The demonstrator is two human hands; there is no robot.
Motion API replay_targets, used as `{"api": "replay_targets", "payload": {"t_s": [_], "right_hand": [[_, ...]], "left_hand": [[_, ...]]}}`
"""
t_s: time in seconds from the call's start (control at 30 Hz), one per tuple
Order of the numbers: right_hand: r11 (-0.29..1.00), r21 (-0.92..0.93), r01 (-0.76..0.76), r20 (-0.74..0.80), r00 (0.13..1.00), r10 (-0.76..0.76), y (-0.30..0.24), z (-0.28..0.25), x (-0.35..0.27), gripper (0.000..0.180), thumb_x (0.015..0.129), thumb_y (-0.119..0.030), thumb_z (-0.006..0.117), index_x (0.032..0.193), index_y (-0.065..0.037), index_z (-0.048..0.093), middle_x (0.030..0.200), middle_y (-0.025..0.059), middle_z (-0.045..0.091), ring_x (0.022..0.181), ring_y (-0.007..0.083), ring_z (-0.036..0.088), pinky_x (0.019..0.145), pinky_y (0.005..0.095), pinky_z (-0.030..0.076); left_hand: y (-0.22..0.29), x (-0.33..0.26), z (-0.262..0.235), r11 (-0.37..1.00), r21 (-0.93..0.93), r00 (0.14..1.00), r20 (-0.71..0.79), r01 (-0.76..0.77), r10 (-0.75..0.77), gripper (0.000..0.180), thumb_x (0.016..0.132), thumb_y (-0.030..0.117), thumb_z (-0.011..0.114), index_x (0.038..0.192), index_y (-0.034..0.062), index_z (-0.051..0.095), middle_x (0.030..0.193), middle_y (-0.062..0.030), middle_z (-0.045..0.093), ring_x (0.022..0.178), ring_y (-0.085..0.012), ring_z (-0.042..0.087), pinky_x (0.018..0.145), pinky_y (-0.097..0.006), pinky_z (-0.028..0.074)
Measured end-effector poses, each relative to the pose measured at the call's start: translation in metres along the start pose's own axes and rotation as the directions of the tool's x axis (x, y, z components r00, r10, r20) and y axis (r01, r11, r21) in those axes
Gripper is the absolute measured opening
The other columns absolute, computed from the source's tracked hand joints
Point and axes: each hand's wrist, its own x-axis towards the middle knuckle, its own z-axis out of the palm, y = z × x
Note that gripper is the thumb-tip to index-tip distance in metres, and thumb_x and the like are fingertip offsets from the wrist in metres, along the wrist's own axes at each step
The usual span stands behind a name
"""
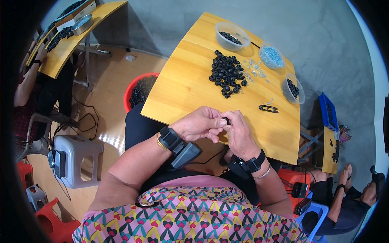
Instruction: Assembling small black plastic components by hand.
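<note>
Just over the near edge of the table, my left hand (204,122) and my right hand (240,135) meet. Their fingertips pinch one small black round part (226,120), mostly hidden by the fingers. Beyond them lies a heap of similar black round parts (227,73), some showing a hole. Small clear pieces (255,69) are scattered to the right of that heap. A pair of black thread snips (268,108) rests on the table to the right of my hands.
On the yellow table (174,97) stand a clear tub of black parts (233,36), a bowl of light-blue bits (271,56) and a clear cup (292,88). A red bucket (131,93) is at left, near a grey stool (77,158). People sit at both sides.
</note>
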Motion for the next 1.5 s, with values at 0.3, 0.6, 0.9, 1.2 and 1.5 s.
{"api": "replay_targets", "payload": {"t_s": [0.3, 0.6, 0.9, 1.2, 1.5], "right_hand": [[1.000, -0.017, 0.007, 0.010, 1.000, -0.007, 0.000, 0.003, -0.003, 0.030, 0.077, -0.001, 0.052, 0.105, -0.004, 0.043, 0.084, 0.0159, 0.045, 0.073, 0.0340, 0.051, 0.062, 0.0380, 0.043], [0.997, 0.075, 0.026, 0.091, 0.995, -0.033, 0.008, -0.001, -0.003, 0.027, 0.081, -0.006, 0.052, 0.106, -0.004, 0.042, 0.086, 0.0165, 0.044, 0.074, 0.0335, 0.050, 0.063, 0.0379, 0.043], [0.996, 0.010, 0.085, 0.089, 0.992, -0.086, 0.019, 0.002, 0.001, 0.023, 0.084, -0.013, 0.048, 0.103, -0.002, 0.040, 0.085, 0.0171, 0.045, 0.073, 0.0337, 0.049, 0.063, 0.0382, 0.042], [1.000, 0.025, 0.015, -0.088, 0.996, -0.013, 0.004, -0.013, -0.006, 0.025, 0.088, -0.021, 0.046, 0.102, -0.001, 0.041, 0.083, 0.0146, 0.044, 0.069, 0.0277, 0.048, 0.064, 0.0341, 0.041], [0.993, 0.055, 0.108, -0.168, 0.981, -0.097, -0.027, -0.024, -0.011, 0.036, 0.078, -0.013, 0.058, 0.107, -0.002, 0.039, 0.088, 0.0120, 0.047, 0.069, 0.0235, 0.049, 0.062, 0.0331, 0.043]], "left_hand": [[0.002, 0.002, 0.002, 0.983, 0.163, 0.993, 0.071, 0.079, -0.092, 0.028, 0.086, 0.022, 0.054, 0.102, -0.0005, 0.052, 0.077, -0.0021, 0.057, 0.061, -0.0082, 0.056, 0.055, -0.026, 0.052], [0.002, 0.005, 0.004, 0.965, 0.243, 0.994, 0.027, 0.095, -0.104, 0.026, 0.088, 0.021, 0.050, 0.103, 0.0006, 0.051, 0.080, -0.0007, 0.055, 0.067, -0.0081, 0.056, 0.056, -0.025, 0.053], [0.005, 0.007, 0.005, 0.978, 0.120, 0.983, -0.076, 0.173, -0.165, 0.021, 0.088, 0.018, 0.051, 0.097, -0.0004, 0.054, 0.075, -0.0006, 0.057, 0.056, -0.0054, 0.053, 0.059, -0.030, 0.056], [0.003, -0.004, 0.003, 0.990, 0.125, 0.997, 0.028, 0.062, -0.066, 0.050, 0.079, 0.025, 0.063, 0.119, 0.0037, 0.043, 0.108, -0.0097, 0.052, 0.095, -0.0141, 0.054, 0.076, -0.032, 0.050], [0.000, 0.004, 0.071, 0.722, 0.513, 0.878, 0.161, -0.464, 0.451, 0.101, 0.052, 0.031, 0.083, 0.130, 0.0059, 0.025, 0.122, -0.0112, 0.041, 0.112, -0.0183, 0.040, 0.093, -0.031, 0.036]]}}
